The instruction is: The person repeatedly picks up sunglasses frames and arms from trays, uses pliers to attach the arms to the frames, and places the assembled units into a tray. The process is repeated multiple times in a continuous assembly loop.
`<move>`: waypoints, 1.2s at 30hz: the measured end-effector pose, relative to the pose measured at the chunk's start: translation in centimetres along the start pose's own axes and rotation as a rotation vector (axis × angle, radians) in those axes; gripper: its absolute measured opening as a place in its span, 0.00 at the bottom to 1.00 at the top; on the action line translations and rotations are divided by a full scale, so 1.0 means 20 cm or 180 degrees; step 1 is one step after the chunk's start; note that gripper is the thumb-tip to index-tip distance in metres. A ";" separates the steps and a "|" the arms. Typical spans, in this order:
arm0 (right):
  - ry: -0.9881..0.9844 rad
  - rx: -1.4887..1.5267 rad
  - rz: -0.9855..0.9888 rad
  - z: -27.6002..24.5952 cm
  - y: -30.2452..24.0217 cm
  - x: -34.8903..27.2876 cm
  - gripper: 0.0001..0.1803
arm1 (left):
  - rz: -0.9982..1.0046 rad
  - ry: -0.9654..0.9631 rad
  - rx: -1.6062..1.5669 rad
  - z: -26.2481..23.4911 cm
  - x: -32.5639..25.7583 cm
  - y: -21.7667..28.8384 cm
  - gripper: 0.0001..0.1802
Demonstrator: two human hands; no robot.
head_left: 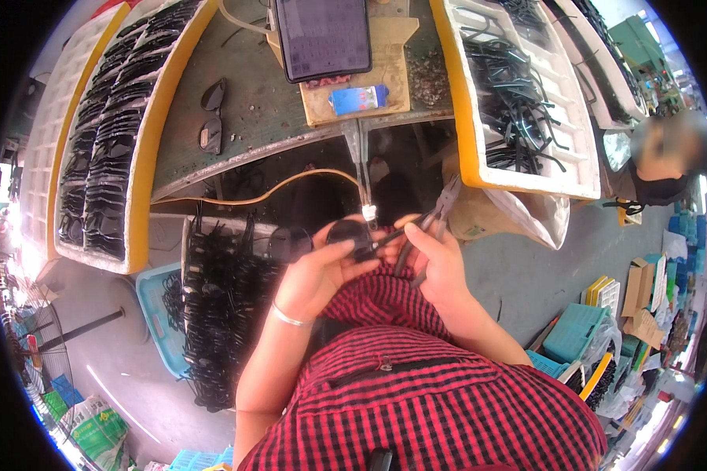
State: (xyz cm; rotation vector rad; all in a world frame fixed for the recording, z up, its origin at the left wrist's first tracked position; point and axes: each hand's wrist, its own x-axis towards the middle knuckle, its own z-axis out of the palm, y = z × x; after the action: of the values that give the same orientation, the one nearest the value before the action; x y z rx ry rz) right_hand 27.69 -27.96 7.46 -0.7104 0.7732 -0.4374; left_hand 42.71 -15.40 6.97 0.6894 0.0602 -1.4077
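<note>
Beside the tabletop (271,94), dark sunglasses (347,232) are pinched by left fingers (335,252) and pliers (448,195) are gripped by right fingers (426,242).

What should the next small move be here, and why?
Probably a gentle nudge by the right hand to the slim dark piece at its fingers, while the left hand steadies the sunglasses: the pliers in the right hand point away from them, so fingers seem better placed.
</note>
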 end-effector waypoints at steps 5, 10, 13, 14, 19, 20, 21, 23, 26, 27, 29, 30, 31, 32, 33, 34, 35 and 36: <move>-0.0220 0.0358 0.0489 0.01 -0.09 -0.16 0.12 | -0.0395 -0.0401 -0.0615 -0.04 -0.13 -0.07 0.27; -0.0157 0.0062 -0.0551 0.02 -0.43 -0.14 0.12 | 0.0124 -0.0605 -0.0303 0.02 -0.26 0.02 0.29; 0.0149 0.0068 -0.1255 -0.05 -0.66 0.09 0.12 | 0.0251 -0.0584 -0.0080 0.03 -0.23 0.05 0.28; 0.0325 -0.0002 -0.1301 -0.05 -0.73 0.17 0.12 | 0.0264 -0.0560 -0.0049 0.02 -0.22 0.05 0.28; 0.0283 0.0852 -0.1002 -0.05 -0.88 0.24 0.25 | 0.0294 -0.0378 0.0019 0.08 -0.20 0.02 0.27; 0.0285 0.0593 -0.1038 -0.01 -0.84 0.19 0.23 | 0.0310 -0.0455 -0.0018 0.07 -0.20 0.01 0.27; 0.0283 0.0336 -0.1037 0.02 -0.78 0.14 0.22 | 0.0338 -0.0388 -0.0024 0.07 -0.22 0.01 0.27; 0.0042 -0.0935 -0.1137 0.04 -0.66 0.05 0.16 | 0.0292 -0.0262 -0.0028 0.05 -0.26 0.02 0.27; -0.0255 -0.2804 -0.2695 0.17 -0.56 -0.01 0.07 | 0.0295 -0.0302 0.0122 0.03 -0.28 0.04 0.26; -0.0311 -0.3927 -0.3671 0.20 -0.57 0.01 0.08 | 0.0302 -0.0323 0.0189 0.02 -0.29 0.05 0.25; -0.0656 -0.4416 -0.4195 0.31 -0.61 0.03 0.12 | 0.0408 -0.0307 0.0284 0.05 -0.28 0.05 0.24; -0.0726 -0.4573 -0.4260 0.35 -0.64 0.06 0.12 | 0.0432 -0.0251 0.0385 0.08 -0.27 0.06 0.24; -0.0795 -0.4732 -0.4321 0.40 -0.66 0.08 0.12 | 0.0458 -0.0195 0.0485 0.11 -0.27 0.06 0.24; -0.0784 -0.4841 -0.4479 0.44 -0.69 0.13 0.13 | 0.0475 -0.0165 0.0569 0.13 -0.27 0.07 0.24; -0.0777 -0.4968 -0.4615 0.47 -0.71 0.17 0.13 | 0.0533 -0.0142 0.0578 0.15 -0.27 0.07 0.24; -0.0765 -0.5068 -0.4673 0.50 -0.74 0.19 0.13 | 0.0590 -0.0119 0.0588 0.18 -0.27 0.08 0.24; -0.0850 -0.5143 -0.4661 0.53 -0.76 0.22 0.13 | 0.0665 -0.0064 0.0584 0.19 -0.27 0.08 0.24; -0.0887 -0.5190 -0.4660 0.54 -0.77 0.24 0.13 | 0.0737 -0.0015 0.0631 0.20 -0.28 0.09 0.23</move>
State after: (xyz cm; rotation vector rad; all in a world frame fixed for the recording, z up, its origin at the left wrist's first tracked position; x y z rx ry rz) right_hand 37.39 -36.81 21.69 -2.8392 0.0213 -0.9375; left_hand 41.84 -12.30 13.30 0.8293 -0.1605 -1.2016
